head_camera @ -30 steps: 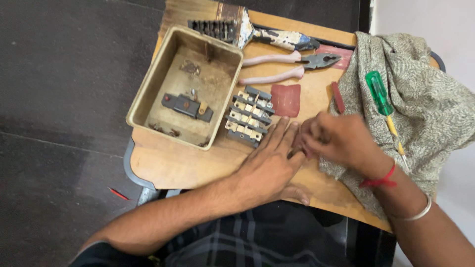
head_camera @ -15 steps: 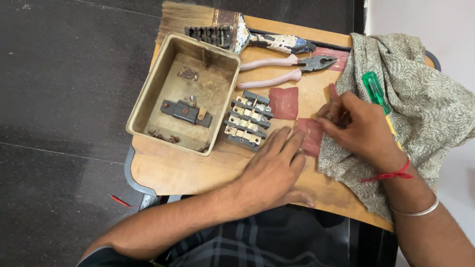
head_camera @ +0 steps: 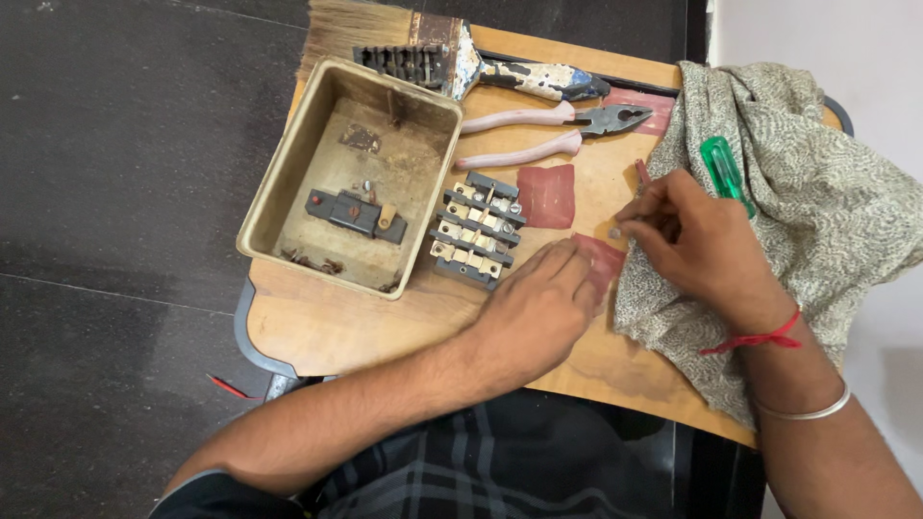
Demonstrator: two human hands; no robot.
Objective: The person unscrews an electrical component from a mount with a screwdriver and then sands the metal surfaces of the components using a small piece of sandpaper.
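My left hand [head_camera: 534, 308] lies flat on the wooden board [head_camera: 327, 327], its fingertips resting on a red sheet piece [head_camera: 604, 259]. My right hand [head_camera: 697, 235] hovers over the edge of the speckled cloth [head_camera: 827, 221], thumb and fingers pinched around a small silvery metal piece [head_camera: 615, 232]. A green-handled screwdriver [head_camera: 721, 171] lies on the cloth just beyond that hand. A dark terminal block with brass contacts [head_camera: 476, 231] sits left of my left hand. A second red sheet piece [head_camera: 546, 195] lies beside it.
A tan metal box [head_camera: 288, 168] with a dark part and loose screws inside stands on the board's left. Pink-handled pliers [head_camera: 538, 130] and an old paintbrush [head_camera: 461, 62] lie along the far edge. Dark floor surrounds the board's left side.
My right hand has drawn away from the left hand, up and to the right toward the cloth and screwdriver. The left hand has stayed in place on the red sheet.
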